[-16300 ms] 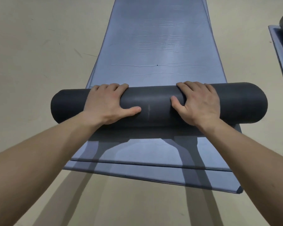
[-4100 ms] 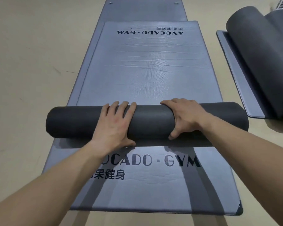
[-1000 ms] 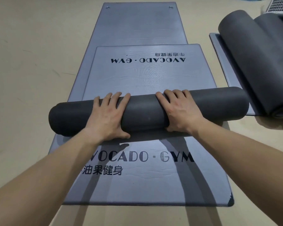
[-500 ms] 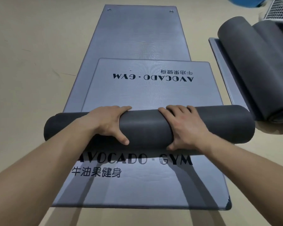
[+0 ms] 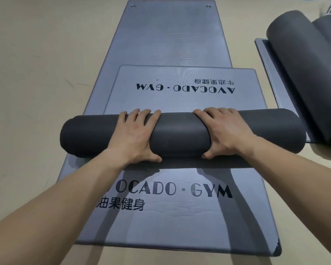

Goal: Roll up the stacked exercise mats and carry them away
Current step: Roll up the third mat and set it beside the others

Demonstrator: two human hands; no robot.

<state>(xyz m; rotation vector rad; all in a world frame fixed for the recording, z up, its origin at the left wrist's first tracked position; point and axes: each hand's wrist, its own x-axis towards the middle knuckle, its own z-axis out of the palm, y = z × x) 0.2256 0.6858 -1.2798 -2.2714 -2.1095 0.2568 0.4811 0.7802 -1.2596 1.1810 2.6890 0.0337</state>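
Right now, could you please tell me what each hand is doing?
Left hand: open, fingers pressing flat on the rolled mat.
Right hand: closed, gripping the rolled mat.
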